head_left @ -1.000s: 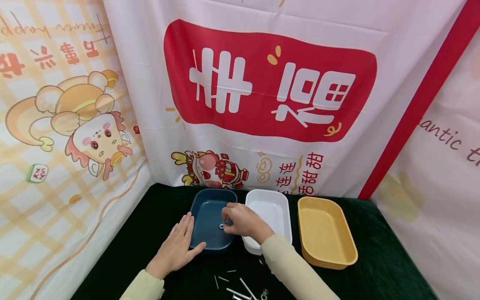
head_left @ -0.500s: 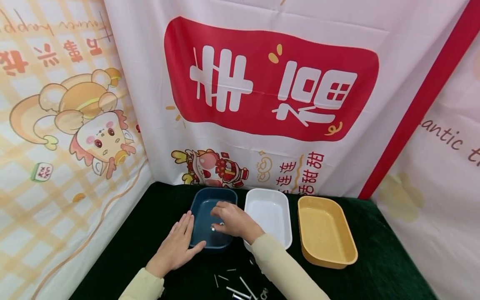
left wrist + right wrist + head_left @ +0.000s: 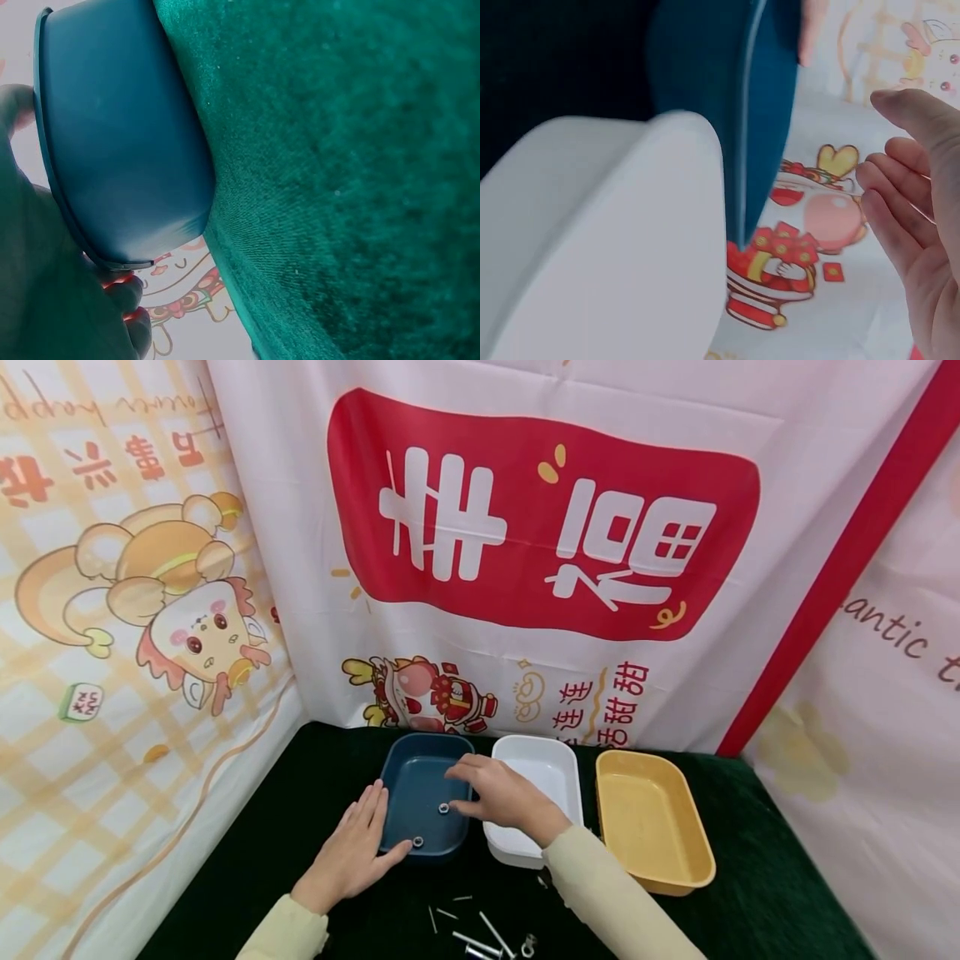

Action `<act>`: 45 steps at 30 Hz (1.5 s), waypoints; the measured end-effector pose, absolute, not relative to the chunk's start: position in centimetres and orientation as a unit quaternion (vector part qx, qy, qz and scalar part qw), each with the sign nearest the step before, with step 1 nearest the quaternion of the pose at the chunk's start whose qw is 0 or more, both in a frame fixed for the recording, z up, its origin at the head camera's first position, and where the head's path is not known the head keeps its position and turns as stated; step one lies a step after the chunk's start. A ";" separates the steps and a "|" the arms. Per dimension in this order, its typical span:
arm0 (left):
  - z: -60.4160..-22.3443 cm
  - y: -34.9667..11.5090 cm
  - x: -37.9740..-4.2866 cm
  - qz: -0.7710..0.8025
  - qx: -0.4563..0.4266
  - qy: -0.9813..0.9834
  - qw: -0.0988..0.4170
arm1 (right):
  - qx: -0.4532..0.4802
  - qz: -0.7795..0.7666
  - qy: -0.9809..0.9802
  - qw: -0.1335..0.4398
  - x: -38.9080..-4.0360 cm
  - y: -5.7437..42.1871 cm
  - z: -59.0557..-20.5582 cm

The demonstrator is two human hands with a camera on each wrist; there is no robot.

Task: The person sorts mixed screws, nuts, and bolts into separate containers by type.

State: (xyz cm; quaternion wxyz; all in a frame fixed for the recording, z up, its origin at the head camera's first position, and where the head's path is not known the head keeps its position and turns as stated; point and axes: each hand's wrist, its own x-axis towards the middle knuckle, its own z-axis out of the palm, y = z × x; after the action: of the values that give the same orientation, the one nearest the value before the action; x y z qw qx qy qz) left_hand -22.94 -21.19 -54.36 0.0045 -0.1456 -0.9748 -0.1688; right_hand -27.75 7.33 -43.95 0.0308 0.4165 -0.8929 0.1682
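Work apparently partly done: two nuts [image 3: 444, 808] lie in the blue tray [image 3: 411, 781], bolts [image 3: 496, 935] on the green cloth [image 3: 765, 893]; the left hand [image 3: 349, 855], fingers straight, touches the tray, while the right hand [image 3: 501, 792], fingers parted, hovers empty opposite.

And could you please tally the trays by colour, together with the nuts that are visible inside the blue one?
Blue tray: 1
White tray: 1
Yellow tray: 1
Nuts visible inside the blue tray: 2
Total: 5
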 end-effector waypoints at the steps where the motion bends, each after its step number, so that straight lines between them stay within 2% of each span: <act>1: -54.3 -21.2 -22.9 -0.168 -0.145 -0.975 0.005 | 0.418 0.170 -0.892 0.030 -27.5 7.7 -43.6; 15: -54.0 -21.1 -22.9 -0.168 -0.141 -0.976 0.008 | 0.449 0.159 -0.879 0.011 -23.7 12.2 -40.6; 25: -54.2 -21.0 -22.7 -0.173 -0.142 -0.975 0.005 | 0.463 0.159 -0.871 -0.039 -20.8 14.6 -40.6; 30: -54.1 -21.1 -22.7 -0.172 -0.142 -0.975 0.005 | 0.455 0.172 -0.870 -0.084 -19.7 15.6 -41.2; 45: -54.0 -21.0 -22.7 -0.168 -0.140 -0.976 0.007 | 0.494 0.170 -0.841 -0.142 -18.0 17.8 -46.2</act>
State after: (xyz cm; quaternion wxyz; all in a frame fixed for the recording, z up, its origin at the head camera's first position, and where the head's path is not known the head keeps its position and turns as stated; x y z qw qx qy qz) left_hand -22.71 -21.03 -53.97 0.0069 -0.1399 -0.9759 -0.1676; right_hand -18.05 17.80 -46.15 -0.1424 0.4938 -0.8408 0.1700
